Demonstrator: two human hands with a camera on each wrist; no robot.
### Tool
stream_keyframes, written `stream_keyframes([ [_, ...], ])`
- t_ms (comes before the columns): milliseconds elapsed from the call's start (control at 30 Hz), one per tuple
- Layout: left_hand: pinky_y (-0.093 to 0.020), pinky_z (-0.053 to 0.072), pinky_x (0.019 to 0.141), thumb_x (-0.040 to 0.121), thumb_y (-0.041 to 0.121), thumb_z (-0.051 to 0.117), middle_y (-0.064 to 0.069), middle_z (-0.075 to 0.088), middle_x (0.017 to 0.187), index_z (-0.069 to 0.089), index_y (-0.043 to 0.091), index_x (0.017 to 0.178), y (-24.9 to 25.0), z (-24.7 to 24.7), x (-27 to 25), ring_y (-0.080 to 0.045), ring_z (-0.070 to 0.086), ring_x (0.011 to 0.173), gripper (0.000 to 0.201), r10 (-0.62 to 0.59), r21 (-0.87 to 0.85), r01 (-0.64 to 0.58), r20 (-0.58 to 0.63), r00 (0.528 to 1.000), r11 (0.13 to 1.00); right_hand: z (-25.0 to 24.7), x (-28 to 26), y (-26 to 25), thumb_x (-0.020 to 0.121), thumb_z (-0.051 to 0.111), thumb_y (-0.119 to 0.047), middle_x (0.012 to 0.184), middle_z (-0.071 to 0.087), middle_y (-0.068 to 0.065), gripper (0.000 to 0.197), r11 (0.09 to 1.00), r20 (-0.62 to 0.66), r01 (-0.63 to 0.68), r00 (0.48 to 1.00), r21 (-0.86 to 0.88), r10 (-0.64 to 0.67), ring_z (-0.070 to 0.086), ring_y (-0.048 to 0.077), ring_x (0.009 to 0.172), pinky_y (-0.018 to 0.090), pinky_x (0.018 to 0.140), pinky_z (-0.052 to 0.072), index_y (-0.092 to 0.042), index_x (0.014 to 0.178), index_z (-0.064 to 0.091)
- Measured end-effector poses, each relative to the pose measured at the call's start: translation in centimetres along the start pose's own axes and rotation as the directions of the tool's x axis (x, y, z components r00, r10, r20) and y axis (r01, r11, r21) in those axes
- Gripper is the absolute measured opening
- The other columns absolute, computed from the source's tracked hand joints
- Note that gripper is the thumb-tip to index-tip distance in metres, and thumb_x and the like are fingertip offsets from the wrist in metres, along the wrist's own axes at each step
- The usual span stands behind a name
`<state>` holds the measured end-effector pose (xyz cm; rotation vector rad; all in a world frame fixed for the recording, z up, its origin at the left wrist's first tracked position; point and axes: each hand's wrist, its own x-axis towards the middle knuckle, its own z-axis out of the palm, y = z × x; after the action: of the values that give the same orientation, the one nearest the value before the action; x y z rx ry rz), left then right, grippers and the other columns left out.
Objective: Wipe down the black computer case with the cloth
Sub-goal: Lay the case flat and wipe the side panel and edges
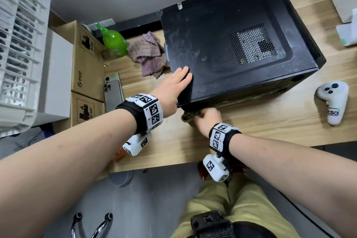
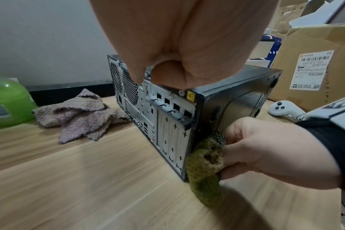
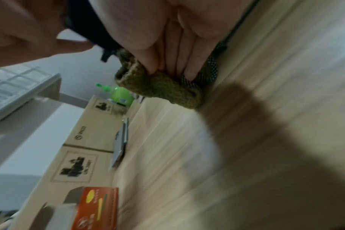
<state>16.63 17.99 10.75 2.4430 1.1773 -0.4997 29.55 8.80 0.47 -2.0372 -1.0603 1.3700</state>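
The black computer case [image 1: 231, 44] lies on its side on the wooden table [image 1: 251, 127], its dusty top panel streaked. My left hand [image 1: 173, 83] rests on the case's near-left corner, straight fingers flat on top. The left wrist view shows its thumb [image 2: 136, 76] against the metal rear panel [image 2: 167, 124]. My right hand [image 1: 206, 120] grips a bunched olive-green cloth [image 1: 186, 118] and presses it against the case's near side at the bottom left corner. That cloth [image 2: 205, 163] hangs down to the tabletop. The right wrist view shows fingers [image 3: 167, 51] curled into the cloth [image 3: 163, 88].
A second, pink-purple cloth [image 1: 148, 56] and a green bottle [image 1: 114, 41] lie left of the case. Cardboard boxes [image 1: 87, 67] and a phone [image 1: 113, 92] line the left edge. A white controller [image 1: 333, 100] sits right. An orange box [image 3: 96, 208] lies near the table's front-left edge.
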Motion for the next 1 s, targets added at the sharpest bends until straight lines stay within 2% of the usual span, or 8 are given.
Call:
stream_keyframes([
  [233, -0.039, 0.009, 0.123, 0.069, -0.016, 0.043, -0.007, -0.009, 0.166, 0.002, 0.012, 0.158, -0.2, 0.4, 0.2, -0.026, -0.006, 0.153, 0.102, 0.004, 0.0, -0.004, -0.011, 1.0, 1.0, -2.2, 0.6, 2.5, 0.078, 0.062, -0.023, 0.069, 0.067, 0.008, 0.016, 0.988, -0.172, -0.133, 0.975, 0.074, 0.144, 0.06, 0.031, 0.072, 0.027, 0.066, 0.048, -0.011, 0.075, 0.07],
  [333, -0.046, 0.012, 0.122, 0.067, -0.014, 0.044, -0.005, -0.01, 0.166, 0.001, 0.014, 0.158, -0.4, 0.6, 0.4, -0.025, -0.007, 0.153, 0.104, 0.0, 0.012, 0.0, -0.013, 1.0, 1.0, -0.7, -0.4, 1.1, 0.074, 0.067, -0.029, 0.068, 0.068, 0.004, 0.018, 0.989, -0.073, -0.113, 0.99, 0.093, 0.12, 0.063, 0.027, 0.068, 0.023, 0.062, 0.043, -0.011, 0.07, 0.067],
  [433, -0.052, 0.013, 0.121, 0.068, -0.014, 0.045, -0.001, -0.011, 0.166, 0.0, 0.017, 0.158, -0.4, 0.6, 0.3, -0.022, -0.009, 0.153, 0.105, -0.011, 0.018, 0.011, -0.002, 1.0, 1.0, 1.4, -0.7, -0.8, 0.063, 0.071, -0.044, 0.057, 0.07, -0.001, 0.029, 0.983, 0.025, -0.118, 0.993, 0.143, 0.115, 0.066, 0.013, 0.056, 0.023, 0.058, 0.052, -0.015, 0.062, 0.07],
  [567, -0.051, 0.008, 0.123, 0.069, -0.015, 0.044, 0.001, -0.012, 0.166, -0.001, 0.018, 0.158, -0.1, 0.2, 0.0, -0.02, -0.009, 0.153, 0.105, -0.026, 0.019, 0.025, 0.01, 1.0, 1.0, 1.0, -0.2, -1.3, 0.076, 0.068, -0.012, 0.057, 0.066, 0.004, 0.012, 0.908, 0.017, -0.263, 0.962, 0.327, 0.272, 0.059, 0.019, 0.042, 0.015, 0.039, 0.045, -0.001, 0.08, 0.072],
  [700, -0.051, 0.007, 0.123, 0.069, -0.016, 0.043, 0.002, -0.013, 0.166, -0.001, 0.018, 0.158, 0.0, -0.2, -0.1, -0.019, -0.009, 0.153, 0.105, -0.026, 0.012, 0.026, 0.008, 1.0, 1.0, -2.1, 0.4, 0.3, 0.075, 0.071, -0.024, 0.082, 0.068, 0.012, 0.019, 0.938, -0.112, -0.273, 0.947, 0.212, 0.301, 0.064, 0.031, 0.079, 0.027, 0.068, 0.047, -0.007, 0.081, 0.066],
  [800, -0.052, 0.008, 0.122, 0.069, -0.016, 0.042, 0.002, -0.012, 0.166, 0.0, 0.018, 0.158, 0.1, 0.0, -0.1, -0.019, -0.009, 0.153, 0.104, -0.025, 0.003, 0.025, -0.005, 1.0, 1.0, -5.8, 1.4, 2.5, 0.071, 0.073, -0.031, 0.077, 0.07, 0.012, 0.029, 0.937, -0.182, -0.293, 0.927, 0.192, 0.327, 0.066, 0.03, 0.076, 0.03, 0.072, 0.051, -0.003, 0.078, 0.067],
  [900, -0.052, 0.009, 0.122, 0.068, -0.016, 0.042, 0.001, -0.011, 0.166, 0.001, 0.017, 0.158, 0.0, 0.4, 0.1, -0.02, -0.009, 0.153, 0.105, -0.025, -0.001, 0.025, -0.02, 1.0, 1.0, -8.3, 3.7, 5.7, 0.052, 0.068, -0.045, 0.071, 0.072, 0.011, 0.044, 0.946, -0.267, -0.263, 0.913, 0.187, 0.307, 0.07, 0.032, 0.074, 0.044, 0.074, 0.059, -0.006, 0.072, 0.067],
  [1000, -0.053, 0.01, 0.122, 0.067, -0.016, 0.044, 0.001, -0.01, 0.166, 0.001, 0.017, 0.158, 0.0, 0.8, 0.3, -0.02, -0.009, 0.153, 0.106, -0.023, 0.007, 0.023, -0.034, 0.999, 1.0, -8.2, 3.0, 4.7, 0.064, 0.072, -0.037, 0.078, 0.073, 0.011, 0.034, 0.957, -0.252, -0.256, 0.925, 0.136, 0.284, 0.069, 0.029, 0.077, 0.038, 0.078, 0.057, -0.007, 0.078, 0.069],
])
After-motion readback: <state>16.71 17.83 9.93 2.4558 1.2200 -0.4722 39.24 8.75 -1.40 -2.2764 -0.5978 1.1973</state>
